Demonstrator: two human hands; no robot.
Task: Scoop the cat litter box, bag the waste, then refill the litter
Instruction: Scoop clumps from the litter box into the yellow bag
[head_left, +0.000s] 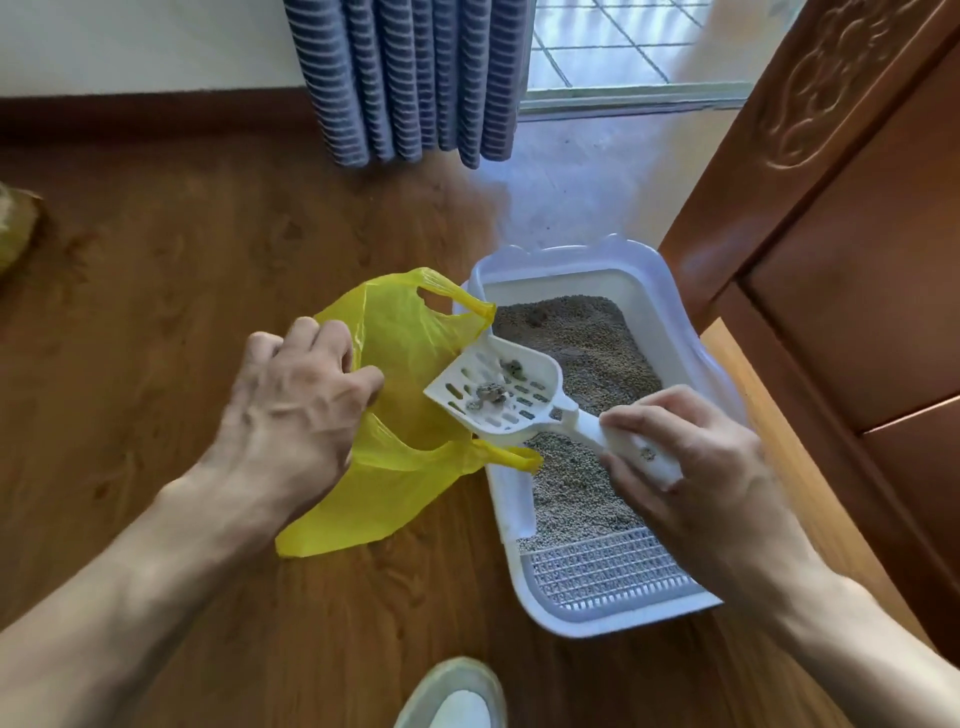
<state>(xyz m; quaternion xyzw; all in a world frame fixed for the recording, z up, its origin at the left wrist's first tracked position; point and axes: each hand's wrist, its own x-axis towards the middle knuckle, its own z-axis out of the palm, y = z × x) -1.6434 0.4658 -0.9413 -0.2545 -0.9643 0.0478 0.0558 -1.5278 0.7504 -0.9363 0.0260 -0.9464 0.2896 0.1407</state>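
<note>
While right hand (696, 457) grips scoop (498, 395), no lettering seems legible.

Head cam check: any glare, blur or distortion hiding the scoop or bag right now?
Head view: scoop and yellow bag are sharp and evenly lit; daylight washes out the window and hazes the floor beneath; wide-angle bending stretches both forearms near the edges.

Place: I see a home room | floor: wood-look boards (182, 270) under both hands | beyond the hands: blue striped curtain (410, 78) by a glass door (623, 52) | right of the right hand: carved wooden door (831, 182) | cat litter box (675, 332) on the floor.
</note>
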